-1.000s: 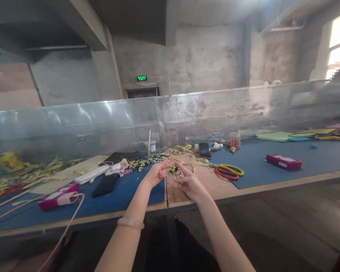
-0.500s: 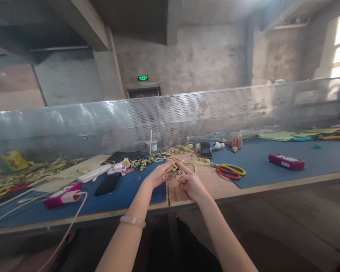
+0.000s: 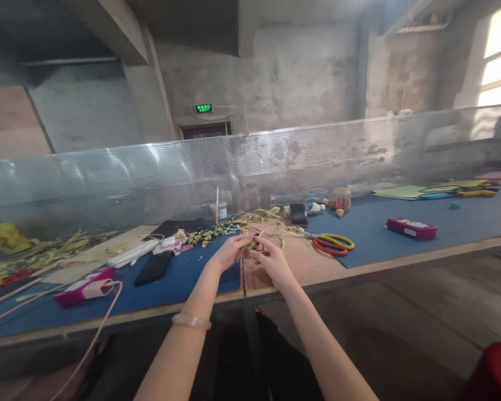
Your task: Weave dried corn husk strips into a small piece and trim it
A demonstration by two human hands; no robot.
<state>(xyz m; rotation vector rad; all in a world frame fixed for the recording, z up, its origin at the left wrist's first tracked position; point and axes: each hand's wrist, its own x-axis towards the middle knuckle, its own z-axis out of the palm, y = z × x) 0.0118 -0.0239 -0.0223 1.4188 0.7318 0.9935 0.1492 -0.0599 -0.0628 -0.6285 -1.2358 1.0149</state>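
My left hand (image 3: 230,253) is bent over a small pale green strip (image 3: 247,245), its fingers closed on it at the middle of the table. Facing it, my right hand (image 3: 274,263) pinches at the same little piece from the other side. A thin dark loop (image 3: 259,247) shows between the fingertips; most of the piece is hidden by my fingers. Both hands hover just above a bare wooden board (image 3: 300,253). To their right lie scissors (image 3: 333,244) with one red and one yellow handle.
Pale green scraps (image 3: 209,234) lie behind my hands. On the left are a black phone (image 3: 153,268) and a magenta-and-white box (image 3: 84,287) with a cable. Another magenta box (image 3: 411,228) sits right. A perforated metal screen (image 3: 275,161) runs along the back.
My right hand's fingers have drawn in closer to my left fingertips around the strip. The whole view has shifted slightly, so things sit a little further left and higher.
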